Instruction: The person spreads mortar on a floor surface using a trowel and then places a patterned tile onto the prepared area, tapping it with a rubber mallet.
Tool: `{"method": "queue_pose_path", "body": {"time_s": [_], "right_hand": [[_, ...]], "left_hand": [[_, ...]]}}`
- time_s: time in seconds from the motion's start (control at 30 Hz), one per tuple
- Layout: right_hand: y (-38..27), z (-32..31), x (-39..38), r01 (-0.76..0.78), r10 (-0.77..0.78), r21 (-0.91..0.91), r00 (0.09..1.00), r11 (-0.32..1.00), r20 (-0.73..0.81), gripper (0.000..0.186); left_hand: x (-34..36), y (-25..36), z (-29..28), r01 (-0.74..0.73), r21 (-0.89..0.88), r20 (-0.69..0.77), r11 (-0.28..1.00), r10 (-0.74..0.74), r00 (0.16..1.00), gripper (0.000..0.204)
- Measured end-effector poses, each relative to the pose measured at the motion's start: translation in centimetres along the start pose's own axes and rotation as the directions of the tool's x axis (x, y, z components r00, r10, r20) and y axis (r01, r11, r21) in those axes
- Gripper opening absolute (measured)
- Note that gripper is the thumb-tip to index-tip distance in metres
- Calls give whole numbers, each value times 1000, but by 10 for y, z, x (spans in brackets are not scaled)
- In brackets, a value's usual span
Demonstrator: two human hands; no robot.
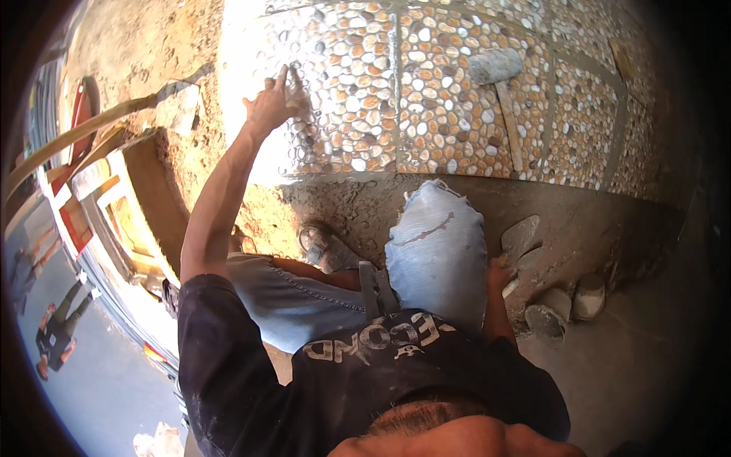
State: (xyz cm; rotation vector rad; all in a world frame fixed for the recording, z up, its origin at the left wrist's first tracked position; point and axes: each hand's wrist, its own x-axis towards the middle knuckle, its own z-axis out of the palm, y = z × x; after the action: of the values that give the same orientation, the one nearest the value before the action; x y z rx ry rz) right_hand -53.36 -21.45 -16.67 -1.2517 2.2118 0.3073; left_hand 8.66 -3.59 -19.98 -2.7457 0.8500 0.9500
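My left hand point(272, 104) reaches forward with its fingers apart, over the brightly sunlit part of a pebble-patterned paving tile point(343, 99); glare hides whether it touches. A mallet point(495, 67) with a thick greyish head and a wooden handle lies on the neighbouring tile point(442, 114). Low at my right side, my right hand point(499, 279) is closed round the handle of a trowel point(521, 234). My bent knee and the shadow cover part of that hand. The trowel's cement-smeared blade is close to the wet grey mortar.
Two cement-coated containers point(548, 312) stand right of my knee. Mortar point(343, 199) lies along the tiles' near edge. Loose sand point(145, 46) spreads at the far left, where a long wooden handle point(84, 131) crosses. A wooden frame point(129, 213) is at the left; people point(57, 331) are beyond it.
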Motion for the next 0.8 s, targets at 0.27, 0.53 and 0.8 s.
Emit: {"method": "queue_pose_path", "body": {"time_s": [0.27, 0.53, 0.8], "right_hand": [[-84, -119, -33, 818, -868, -531, 413, 221, 275, 48], [-258, 12, -263, 986, -462, -80, 4, -146, 887, 55], [-239, 218, -404, 966, -264, -77, 10, -245, 964, 56]], "left_hand": [[-193, 28, -17, 45, -517, 329, 855, 150, 932, 77], [-403, 160, -19, 212, -857, 361, 470, 254, 897, 74], [-408, 182, 9, 245, -886, 382, 393, 321, 866, 59]]}}
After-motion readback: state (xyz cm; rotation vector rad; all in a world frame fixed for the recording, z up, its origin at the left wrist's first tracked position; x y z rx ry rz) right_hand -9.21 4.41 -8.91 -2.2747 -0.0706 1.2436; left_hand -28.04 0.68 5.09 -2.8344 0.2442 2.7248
